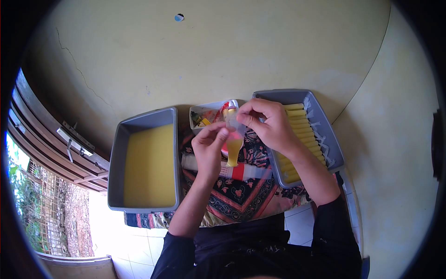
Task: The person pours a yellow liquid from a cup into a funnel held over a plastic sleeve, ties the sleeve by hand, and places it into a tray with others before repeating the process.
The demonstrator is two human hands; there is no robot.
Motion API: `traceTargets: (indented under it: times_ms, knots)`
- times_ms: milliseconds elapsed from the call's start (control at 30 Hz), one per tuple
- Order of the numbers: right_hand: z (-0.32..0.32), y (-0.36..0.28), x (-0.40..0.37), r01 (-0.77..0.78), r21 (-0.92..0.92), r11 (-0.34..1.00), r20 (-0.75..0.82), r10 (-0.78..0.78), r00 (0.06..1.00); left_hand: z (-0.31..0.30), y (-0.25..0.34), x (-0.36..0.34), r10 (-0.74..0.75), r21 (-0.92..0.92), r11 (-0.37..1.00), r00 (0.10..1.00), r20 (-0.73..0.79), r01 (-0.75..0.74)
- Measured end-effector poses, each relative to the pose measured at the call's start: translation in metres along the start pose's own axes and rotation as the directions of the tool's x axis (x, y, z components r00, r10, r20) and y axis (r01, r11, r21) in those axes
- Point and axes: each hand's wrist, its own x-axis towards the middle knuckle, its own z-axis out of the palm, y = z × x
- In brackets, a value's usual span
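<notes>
A narrow clear plastic bag (233, 151) with yellow liquid in its lower part hangs upright between my hands, over the patterned cloth. My left hand (208, 149) pinches the upper left side of the bag between thumb and fingers. Higher up, my right hand (272, 125) has thumb and forefinger closed on the bag's top right. Behind the bag, a pinkish-red round thing shows only in part. Beneath it lies a packet with white and red parts (238, 172).
On the left stands a grey tub (176, 153) of yellow liquid. Another grey tub (340, 158), at right, holds several filled yellow tubes with loose clear ends. A white container (193, 111) of small items sits behind my hands. Patterned cloth (239, 204) covers the table; walls rise behind and right.
</notes>
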Motion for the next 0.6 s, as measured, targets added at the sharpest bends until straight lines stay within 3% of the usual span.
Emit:
traceTargets:
  times_ms: [67,133,400,467,533,600]
  knots:
    - [0.0,-0.004,0.004,0.017,0.028,0.999,-0.013,-0.016,1.0,-0.006,-0.002,0.004,0.007,-0.029,1.0,1.0,0.022,-0.007]
    - [0.0,-0.008,0.007,-0.002,0.063,0.998,-0.044,0.004,0.999,-0.009,-0.006,0.005,-0.084,-0.216,0.971,0.993,0.08,0.1]
    - [0.007,0.016,0.006,-0.122,0.069,0.99,-0.071,0.127,0.989,-0.006,-0.019,-0.007,-0.166,0.022,0.986,0.976,0.143,0.165]
    - [0.013,0.038,-0.001,-0.149,0.063,0.987,-0.085,0.154,0.984,-0.013,-0.033,-0.013,-0.356,0.07,0.934,0.928,0.11,0.35]
    - [0.021,0.066,-0.012,-0.264,-0.008,0.964,-0.057,0.264,0.963,-0.019,-0.053,-0.028,-0.369,-0.012,0.927,0.92,0.135,0.374]
    - [0.028,0.094,-0.023,-0.238,-0.075,0.968,-0.063,0.233,0.97,-0.024,-0.065,-0.038,-0.468,-0.026,0.881,0.879,0.094,0.472]
